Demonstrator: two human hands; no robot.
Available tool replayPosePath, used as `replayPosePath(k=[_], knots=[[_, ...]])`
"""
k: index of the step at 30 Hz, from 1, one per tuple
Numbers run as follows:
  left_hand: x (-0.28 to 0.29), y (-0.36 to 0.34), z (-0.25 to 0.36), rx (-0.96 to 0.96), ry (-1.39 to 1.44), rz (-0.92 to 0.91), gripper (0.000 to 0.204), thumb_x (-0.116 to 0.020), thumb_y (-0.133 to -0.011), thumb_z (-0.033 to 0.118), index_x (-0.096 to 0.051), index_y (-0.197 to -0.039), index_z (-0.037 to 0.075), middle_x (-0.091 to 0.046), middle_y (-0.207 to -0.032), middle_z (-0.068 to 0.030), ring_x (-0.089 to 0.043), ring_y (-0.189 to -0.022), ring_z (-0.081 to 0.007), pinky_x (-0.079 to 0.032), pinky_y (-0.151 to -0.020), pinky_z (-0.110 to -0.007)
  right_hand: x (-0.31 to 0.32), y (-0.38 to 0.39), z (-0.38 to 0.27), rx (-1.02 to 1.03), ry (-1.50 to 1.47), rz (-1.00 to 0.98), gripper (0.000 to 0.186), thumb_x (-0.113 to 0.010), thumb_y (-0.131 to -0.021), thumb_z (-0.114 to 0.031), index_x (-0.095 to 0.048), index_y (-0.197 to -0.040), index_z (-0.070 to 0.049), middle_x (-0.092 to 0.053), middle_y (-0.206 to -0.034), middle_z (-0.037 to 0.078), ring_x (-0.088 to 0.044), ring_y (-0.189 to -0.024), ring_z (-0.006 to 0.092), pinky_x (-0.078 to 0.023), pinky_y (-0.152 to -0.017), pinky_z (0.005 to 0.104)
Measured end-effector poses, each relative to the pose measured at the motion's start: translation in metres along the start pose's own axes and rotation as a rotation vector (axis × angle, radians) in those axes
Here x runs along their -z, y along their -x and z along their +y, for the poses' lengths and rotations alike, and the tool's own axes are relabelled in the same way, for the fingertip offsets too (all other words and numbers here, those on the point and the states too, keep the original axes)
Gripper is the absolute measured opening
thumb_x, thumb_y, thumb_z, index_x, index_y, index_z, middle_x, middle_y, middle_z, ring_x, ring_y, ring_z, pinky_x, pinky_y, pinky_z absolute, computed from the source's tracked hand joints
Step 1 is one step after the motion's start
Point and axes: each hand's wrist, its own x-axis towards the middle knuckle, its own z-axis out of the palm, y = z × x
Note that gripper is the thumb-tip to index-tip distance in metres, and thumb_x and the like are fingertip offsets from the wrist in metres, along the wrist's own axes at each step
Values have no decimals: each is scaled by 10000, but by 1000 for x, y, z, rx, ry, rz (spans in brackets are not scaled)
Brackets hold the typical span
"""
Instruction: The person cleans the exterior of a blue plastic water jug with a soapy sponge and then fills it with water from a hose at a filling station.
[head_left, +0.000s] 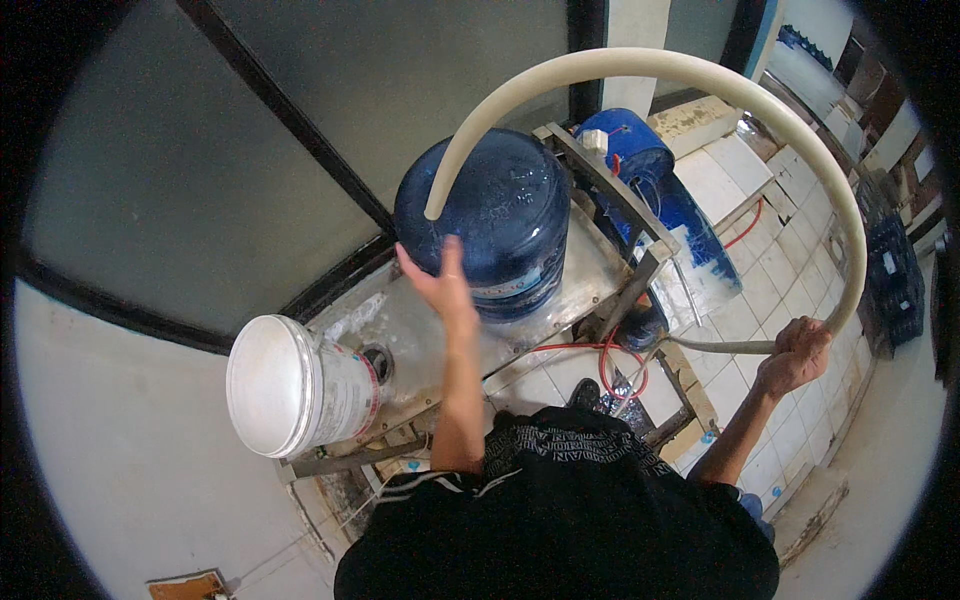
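Hosing of the blue bottle [505, 185], by the metal surface [408, 335]'s far edge, seems in hand: left hand [446, 286] spread beside it, right hand [797, 352] clenched round hose [690, 64]; next move likely needs steady aim.

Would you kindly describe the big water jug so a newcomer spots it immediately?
Below the frosted glass panels, find the metal table. On it, just beyond the left hand, stands the big round jug. Its dark, see-through blue sets it apart from the white bucket to its left.
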Motion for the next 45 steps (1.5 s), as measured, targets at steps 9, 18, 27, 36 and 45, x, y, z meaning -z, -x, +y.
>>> replayPosePath(k=[9,18,27,36,45], knots=[[20,-86,-8,54,278,-407,599,-610,-826,182,-376,-1349,9,-471,-1298,-137,-496,-1127,-237,-375,-974,-342,25,-10,11,80,49,61,412,-448,-963,-396,-434,-711,-71,-344,-573,-20,-274,-461,48,-175,-385,212],[-13,-1,-6,-191,115,-92,749,-675,-790,79,-248,-1394,-40,-368,-1375,-186,-381,-1239,-252,-246,-1071,-346,66,-23,12,83,226,184,477,-428,-950,-465,-397,-665,-85,-323,-545,-12,-273,-453,67,-187,-387,222],[5,-40,9,123,266,24,732,-653,-818,138,-249,-1405,-33,-325,-1407,-205,-376,-1260,-263,-243,-1073,-346,58,-20,31,24,33,164,419,-437,-943,-401,-415,-677,-78,-332,-535,-8,-271,-440,73,-176,-382,223],[-9,37,-6,-579,-250,-127,617,-605,-845,126,-323,-1384,22,-180,-1474,-254,-78,-1401,-338,-81,-1113,-453,29,-10,35,-92,-111,61,383,-420,-957,-351,-423,-705,-63,-310,-531,-27,-256,-429,58,-170,-364,225],[-15,25,-26,-551,-229,-17,826,-724,-772,305,-261,-1369,-30,-180,-1438,-298,-114,-1384,-372,-105,-1110,-452,10,3,24,-118,-104,-7,436,-422,-948,-421,-387,-677,-81,-275,-525,-31,-245,-423,56,-170,-371,221]])
